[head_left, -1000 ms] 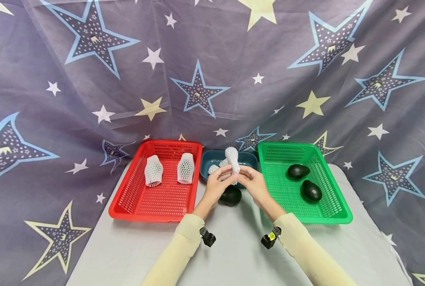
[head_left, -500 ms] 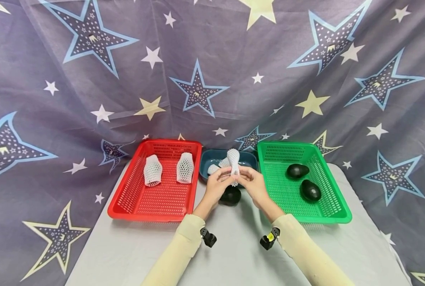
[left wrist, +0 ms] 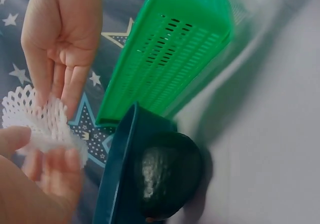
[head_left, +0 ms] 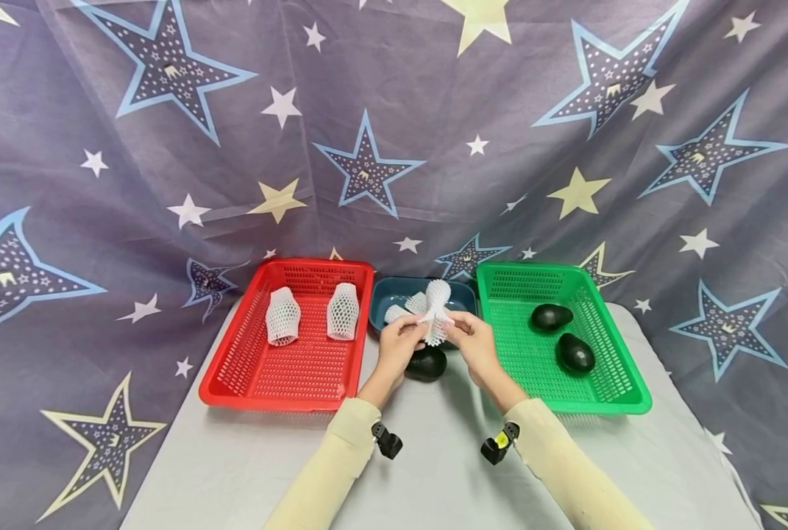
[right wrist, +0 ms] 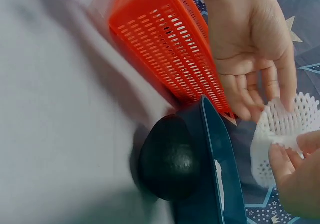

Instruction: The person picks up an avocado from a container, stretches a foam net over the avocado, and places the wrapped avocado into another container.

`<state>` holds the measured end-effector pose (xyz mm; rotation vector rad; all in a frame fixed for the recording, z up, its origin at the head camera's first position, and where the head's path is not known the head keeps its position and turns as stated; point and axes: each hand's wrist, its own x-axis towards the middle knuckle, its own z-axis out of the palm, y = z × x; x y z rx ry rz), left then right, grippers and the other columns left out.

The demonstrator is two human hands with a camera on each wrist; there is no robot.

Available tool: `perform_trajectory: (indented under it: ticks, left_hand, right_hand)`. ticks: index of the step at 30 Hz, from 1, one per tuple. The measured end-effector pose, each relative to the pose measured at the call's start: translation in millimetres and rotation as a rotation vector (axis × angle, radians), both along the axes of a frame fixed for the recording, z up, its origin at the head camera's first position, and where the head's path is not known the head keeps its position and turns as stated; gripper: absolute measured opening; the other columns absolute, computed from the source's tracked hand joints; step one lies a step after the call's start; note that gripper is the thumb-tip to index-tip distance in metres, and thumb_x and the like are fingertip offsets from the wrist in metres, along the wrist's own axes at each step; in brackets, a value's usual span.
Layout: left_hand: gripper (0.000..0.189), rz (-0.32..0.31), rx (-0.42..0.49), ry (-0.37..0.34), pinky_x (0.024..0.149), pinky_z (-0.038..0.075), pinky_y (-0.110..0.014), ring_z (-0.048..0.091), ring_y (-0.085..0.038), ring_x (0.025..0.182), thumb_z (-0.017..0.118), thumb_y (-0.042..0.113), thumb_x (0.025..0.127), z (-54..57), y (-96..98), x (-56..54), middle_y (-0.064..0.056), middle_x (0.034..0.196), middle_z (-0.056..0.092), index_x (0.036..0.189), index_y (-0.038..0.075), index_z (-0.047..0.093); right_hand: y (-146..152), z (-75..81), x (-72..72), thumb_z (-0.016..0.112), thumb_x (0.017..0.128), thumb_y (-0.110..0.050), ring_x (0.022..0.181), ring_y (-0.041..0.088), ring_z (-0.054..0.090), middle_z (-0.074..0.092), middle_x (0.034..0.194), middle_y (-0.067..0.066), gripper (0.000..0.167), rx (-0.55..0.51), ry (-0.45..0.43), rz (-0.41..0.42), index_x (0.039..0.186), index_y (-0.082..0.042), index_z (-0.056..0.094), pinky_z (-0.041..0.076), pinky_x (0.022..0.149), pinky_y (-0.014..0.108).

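Note:
Between both hands is a white foam fruit net (head_left: 438, 294), upright over the blue basin. My left hand (head_left: 396, 347) pinches its left side with thumb and fingers. On the opposite side, my right hand (head_left: 476, 344) pinches the net too. Its near end is spread wide, and the lattice flares out in the right wrist view at the foam net (right wrist: 285, 134). Below the hands, a dark avocado (head_left: 427, 365) rests on the table against the basin's near wall, its top partly covered by the left hand. More foam nets (head_left: 416, 302) lie in the blue basin (head_left: 463, 293).
To the left stands a red basket (head_left: 288, 394) holding two netted sleeve shapes (head_left: 343, 311). A green basket (head_left: 605, 397) on the right contains two bare avocados (head_left: 575, 353). The pale table (head_left: 427, 471) meets a star-patterned curtain (head_left: 394, 88) behind the baskets.
The fingertips have moved slightly apart, and the foam net's near end has spread wider between them. The net's upper end has dipped a little. Baskets and avocados stay put.

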<state>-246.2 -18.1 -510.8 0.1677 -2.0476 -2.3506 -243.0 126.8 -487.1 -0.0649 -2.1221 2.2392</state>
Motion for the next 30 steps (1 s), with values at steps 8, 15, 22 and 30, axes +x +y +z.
perform_trajectory:
  ticks: [8,15,22,30]
  left_hand:
    - [0.028,-0.137,0.082,-0.32,0.049,0.052,-0.017,0.052,-0.002,0.047,0.065,0.027,0.096,-1.6,-8.9,0.9,0.006,0.059,0.055,0.073,0.012,0.058]
    - [0.022,-0.245,0.563,-0.306,0.076,0.058,-0.029,0.067,-0.012,0.077,0.037,0.011,0.103,3.6,-14.8,-1.9,-0.002,0.082,0.068,0.099,0.004,0.057]
    - [0.027,-0.283,0.649,-0.279,0.08,0.056,-0.031,0.069,-0.013,0.086,0.036,0.02,0.109,3.8,-18.1,-6.0,-0.001,0.09,0.072,0.107,0.006,0.058]
    - [0.022,-0.245,0.624,-0.257,0.078,0.056,-0.027,0.069,-0.011,0.085,0.042,0.014,0.108,2.2,-16.5,-8.1,0.001,0.088,0.073,0.104,0.009,0.063]
  right_hand:
    - [2.0,-0.6,1.3,0.061,0.091,0.014,0.087,0.009,0.069,0.075,0.101,0.008,0.027,-0.063,0.053,0.003,0.118,0.014,0.065,0.059,0.081,0.023]
    - [4.3,-1.2,0.6,0.063,0.09,0.015,0.098,0.01,0.071,0.076,0.11,0.013,0.018,-0.093,0.142,0.041,0.108,0.016,0.067,0.058,0.085,0.022]
    - [5.9,-3.1,0.9,0.061,0.088,0.018,0.113,0.012,0.068,0.062,0.133,0.032,0.02,-0.069,0.176,0.121,0.107,0.023,0.064,0.055,0.094,0.02]
    - [8.1,-2.8,-0.4,0.051,0.095,0.014,0.097,0.008,0.07,0.073,0.113,0.01,0.036,-0.206,0.02,0.162,0.131,0.018,0.052,0.058,0.087,0.023]
